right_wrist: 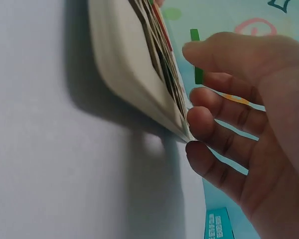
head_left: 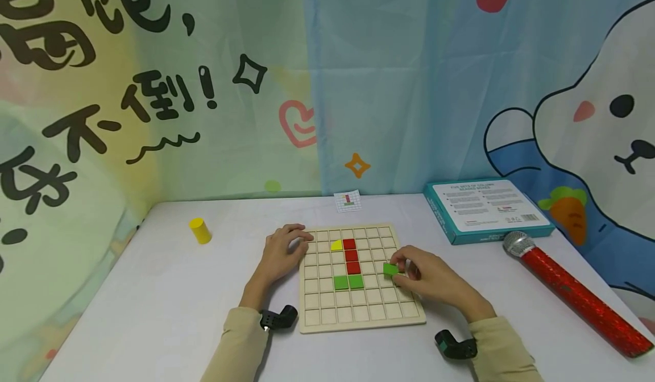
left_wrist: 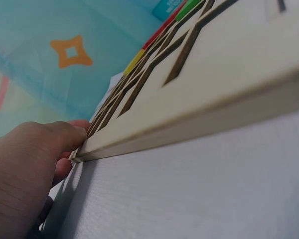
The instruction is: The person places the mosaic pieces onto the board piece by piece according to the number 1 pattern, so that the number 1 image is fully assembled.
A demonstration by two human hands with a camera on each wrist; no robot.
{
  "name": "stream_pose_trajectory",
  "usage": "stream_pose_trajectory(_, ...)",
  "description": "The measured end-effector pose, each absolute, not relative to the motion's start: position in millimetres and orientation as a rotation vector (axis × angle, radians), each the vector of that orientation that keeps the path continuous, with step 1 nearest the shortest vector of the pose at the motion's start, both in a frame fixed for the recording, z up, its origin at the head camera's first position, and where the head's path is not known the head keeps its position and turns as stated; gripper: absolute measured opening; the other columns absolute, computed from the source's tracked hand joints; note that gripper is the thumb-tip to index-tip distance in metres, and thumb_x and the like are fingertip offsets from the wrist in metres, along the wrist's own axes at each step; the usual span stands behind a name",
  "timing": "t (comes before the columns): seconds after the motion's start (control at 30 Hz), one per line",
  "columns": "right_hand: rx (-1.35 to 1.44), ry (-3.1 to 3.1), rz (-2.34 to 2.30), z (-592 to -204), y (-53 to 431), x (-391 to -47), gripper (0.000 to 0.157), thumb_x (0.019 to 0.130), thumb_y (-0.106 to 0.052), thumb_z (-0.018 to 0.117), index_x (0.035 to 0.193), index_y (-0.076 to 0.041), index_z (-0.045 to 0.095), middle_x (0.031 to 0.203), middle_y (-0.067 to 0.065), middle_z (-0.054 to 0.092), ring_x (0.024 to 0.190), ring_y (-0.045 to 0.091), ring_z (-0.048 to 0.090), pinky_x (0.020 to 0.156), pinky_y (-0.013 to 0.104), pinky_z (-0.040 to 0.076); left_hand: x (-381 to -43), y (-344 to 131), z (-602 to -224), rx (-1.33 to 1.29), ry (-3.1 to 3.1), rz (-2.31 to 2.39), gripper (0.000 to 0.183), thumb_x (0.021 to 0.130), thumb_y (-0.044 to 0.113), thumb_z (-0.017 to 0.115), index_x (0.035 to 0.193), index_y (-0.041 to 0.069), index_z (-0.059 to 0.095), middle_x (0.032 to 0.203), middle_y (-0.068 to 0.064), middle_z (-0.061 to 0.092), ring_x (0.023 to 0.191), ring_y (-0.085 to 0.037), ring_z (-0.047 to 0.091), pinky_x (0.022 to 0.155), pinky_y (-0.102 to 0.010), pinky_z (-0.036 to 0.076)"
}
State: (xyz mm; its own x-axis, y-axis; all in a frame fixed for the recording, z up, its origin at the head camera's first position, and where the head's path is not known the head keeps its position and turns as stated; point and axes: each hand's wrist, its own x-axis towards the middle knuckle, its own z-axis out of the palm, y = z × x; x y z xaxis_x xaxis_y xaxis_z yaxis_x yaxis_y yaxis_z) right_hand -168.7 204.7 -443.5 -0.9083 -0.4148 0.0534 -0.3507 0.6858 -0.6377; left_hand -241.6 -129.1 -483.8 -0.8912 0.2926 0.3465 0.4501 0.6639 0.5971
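A wooden grid board (head_left: 358, 308) lies on the table, bearing a yellow tile (head_left: 336, 245), a column of red tiles (head_left: 351, 256) and two green tiles (head_left: 348, 282). At its upper left corner my left hand (head_left: 284, 257) holds the edge; the left wrist view shows the thumb (left_wrist: 72, 135) against the rim. My right hand (head_left: 432, 274) pinches a flat green square tile (head_left: 390, 269) between thumb and index finger, over the board's right side. In the right wrist view that tile (right_wrist: 194, 37) stands on edge, the other fingers loosely curled beneath.
Behind the board lies a small pattern card (head_left: 347, 201). A yellow cylinder (head_left: 200, 231) stands at the left. To the right are a teal box (head_left: 488, 211) and a red microphone (head_left: 578, 297). A printed curtain (head_left: 368, 86) hangs along the table's back edge.
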Motion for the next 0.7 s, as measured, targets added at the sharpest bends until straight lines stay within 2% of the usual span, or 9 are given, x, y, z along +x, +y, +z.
stream_pose_trajectory(0.5, -0.708, 2.825, -0.996, -447.6, 183.3, -164.9, 0.029, 0.084, -0.024, 0.071, 0.108, -0.019, 0.057, 0.086, -0.007, 0.053, 0.065, 0.004, 0.046, 0.055, 0.018, 0.040, -242.9, -128.6, -483.9, -0.589, -2.671, -1.043, 0.015, 0.090, 0.020, 0.062, 0.103, 0.019, 0.070, 0.127, -0.007, 0.059, 0.119, -0.030, 0.053, 0.100, -0.055, 0.030)
stream_pose_trajectory(0.7, -0.701, 2.863, -0.942, -448.6, 177.2, -163.3, 0.028, 0.084, -0.025, 0.071, 0.109, -0.020, 0.057, 0.085, -0.009, 0.052, 0.068, 0.004, 0.047, 0.058, 0.017, 0.041, -243.1, -129.0, -485.2, -0.582, -2.676, -1.041, 0.015, 0.090, 0.020, 0.061, 0.103, 0.021, 0.070, 0.127, -0.006, 0.059, 0.119, -0.029, 0.053, 0.100, -0.055, 0.030)
